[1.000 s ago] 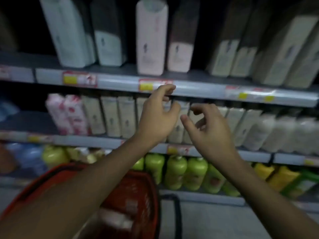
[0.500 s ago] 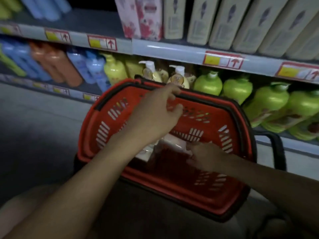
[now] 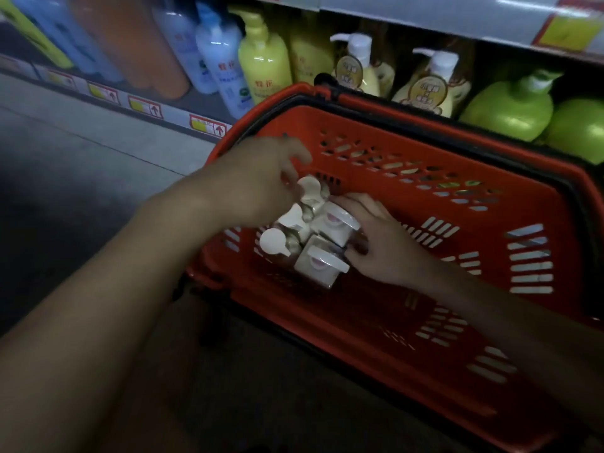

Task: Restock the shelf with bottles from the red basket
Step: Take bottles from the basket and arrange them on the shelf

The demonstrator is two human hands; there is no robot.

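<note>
The red basket (image 3: 457, 191) stands on the floor before the lowest shelf. Several cream bottles with white caps stand bunched in its left part. My left hand (image 3: 258, 178) reaches down over the far ones, fingers curled onto a pump-top bottle (image 3: 310, 188). My right hand (image 3: 382, 243) wraps its fingers around the right side of a flat-capped bottle (image 3: 336, 223). Another flat-capped bottle (image 3: 318, 266) stands just in front, touching my right fingers. How firmly either hand grips is blurred.
Behind the basket the bottom shelf holds yellow pump bottles (image 3: 264, 63), cream honey-label bottles (image 3: 425, 89), round green bottles (image 3: 513, 109) and blue and orange bottles (image 3: 215, 60). Price tags (image 3: 209, 125) line the shelf edge. Grey floor (image 3: 81, 165) lies left.
My view dropped from the upper shelves to the basket. Both hands came down from shelf height into the basket and now rest on the bunched bottles.
</note>
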